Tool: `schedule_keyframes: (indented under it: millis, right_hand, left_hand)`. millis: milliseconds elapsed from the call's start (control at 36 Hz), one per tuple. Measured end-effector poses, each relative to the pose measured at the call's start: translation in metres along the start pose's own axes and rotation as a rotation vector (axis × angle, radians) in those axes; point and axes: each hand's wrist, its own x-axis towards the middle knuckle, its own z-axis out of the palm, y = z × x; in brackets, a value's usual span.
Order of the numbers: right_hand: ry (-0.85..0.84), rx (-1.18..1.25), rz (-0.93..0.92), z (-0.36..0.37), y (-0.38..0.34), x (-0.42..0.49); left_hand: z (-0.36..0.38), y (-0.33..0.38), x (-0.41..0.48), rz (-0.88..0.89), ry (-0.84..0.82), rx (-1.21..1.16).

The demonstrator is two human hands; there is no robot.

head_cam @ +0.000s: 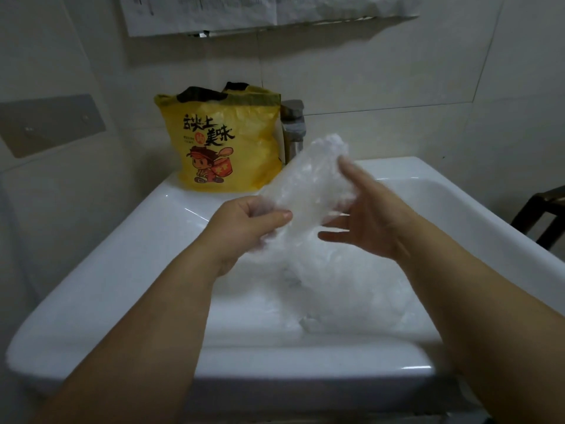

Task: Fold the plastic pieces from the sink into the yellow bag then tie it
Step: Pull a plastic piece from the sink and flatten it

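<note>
Head view: left grip (244, 224) pinches crinkly translucent plastic piece (312, 179); right grip (367, 221), spread flat, touches it.

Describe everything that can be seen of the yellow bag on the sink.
The yellow bag is thin plastic, printed with black characters and a cartoon figure carrying a red box. It stands upright on the back left ledge of the sink, beside the metal tap. Its top is open, with dark handle bands, and something pale shows inside. A clear plastic piece overlaps its lower right corner.
</note>
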Motion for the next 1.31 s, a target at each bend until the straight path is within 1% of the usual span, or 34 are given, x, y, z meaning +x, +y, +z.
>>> schedule_keyframes:
  millis: [56, 111, 139, 222, 278, 333, 389, 444, 500, 528, 583, 639, 778, 861, 889, 944, 972, 1083, 1111, 1139, 1222, 1306]
  right_hand:
    - [0.056, -0.043, -0.053, 0.008, 0.005, 0.003]
    - [0.157, 0.020, -0.094, 0.009, 0.007, 0.006]
    - [0.173, 0.068, -0.114, 0.007, 0.006, 0.007]
    - [0.130, 0.128, -0.155, 0.004, 0.002, 0.008]
    - [0.111, 0.167, -0.170, 0.005, 0.001, 0.007]
    - [0.070, 0.265, -0.177, 0.005, 0.002, 0.007]
    - [-0.003, 0.300, -0.113, 0.005, 0.004, 0.008]
    - [-0.148, 0.184, -0.004, 0.010, 0.010, 0.008]
    - [-0.273, 0.005, 0.092, 0.022, 0.020, 0.007]
    - [-0.290, -0.051, 0.108, 0.029, 0.024, 0.007]
    - [-0.227, -0.051, 0.069, 0.039, 0.027, 0.012]
    - [-0.157, 0.064, 0.032, 0.041, 0.024, 0.014]
    - [-0.122, 0.293, -0.034, 0.022, 0.006, 0.013]
    - [0.002, 0.430, -0.078, 0.008, -0.005, 0.008]
    - [0.036, 0.441, -0.080, 0.004, -0.007, 0.007]
    - [0.080, 0.411, -0.064, -0.002, -0.008, 0.007]
    - [0.075, 0.388, -0.057, -0.003, -0.007, 0.007]
    - [0.037, 0.236, -0.054, -0.001, 0.000, 0.009]
    - [0.031, 0.184, -0.055, 0.000, 0.001, 0.010]
    - [0.022, 0.123, -0.053, 0.000, 0.003, 0.011]
    - [-0.057, -0.041, -0.019, 0.001, 0.009, 0.013]
    - [-0.146, -0.094, 0.011, 0.006, 0.013, 0.011]
  left_hand:
    - [0.002, -0.001, 0.000, -0.006, 0.016, 0.021]
    - [0.003, 0.000, 0.000, -0.018, 0.014, 0.004]
    - [0.002, 0.000, 0.000, -0.029, -0.010, -0.043]
    - [-0.001, 0.006, -0.003, -0.125, -0.165, -0.197]
    - [0.000, 0.007, -0.004, -0.138, -0.197, -0.191]
    - [0.004, 0.008, -0.004, -0.133, -0.156, -0.218]
    - [0.009, 0.010, -0.004, -0.108, -0.124, -0.306]
    - [0.014, 0.012, -0.004, -0.086, -0.151, -0.371]
    - [0.019, 0.012, -0.005, -0.067, -0.206, -0.342]
    - [0.021, 0.011, -0.006, -0.066, -0.224, -0.314]
    - [0.023, 0.009, -0.006, -0.079, -0.216, -0.276]
    - [0.022, 0.008, -0.006, -0.096, -0.215, -0.231]
    - [0.016, 0.005, -0.006, -0.175, -0.201, -0.195]
    - [0.012, 0.003, -0.006, -0.205, -0.217, -0.110]
    - [0.011, 0.003, -0.006, -0.214, -0.221, -0.088]
    - [0.010, 0.002, -0.005, -0.230, -0.231, -0.039]
    - [0.010, 0.001, -0.005, -0.237, -0.240, -0.005]
    - [0.008, -0.004, -0.006, -0.190, -0.283, 0.273]
    - [0.008, -0.003, -0.006, -0.170, -0.278, 0.308]
    - [0.006, -0.001, -0.006, -0.151, -0.278, 0.297]
    - [0.004, 0.005, -0.004, -0.119, -0.298, 0.111]
    - [0.007, 0.004, -0.004, -0.089, -0.223, 0.097]
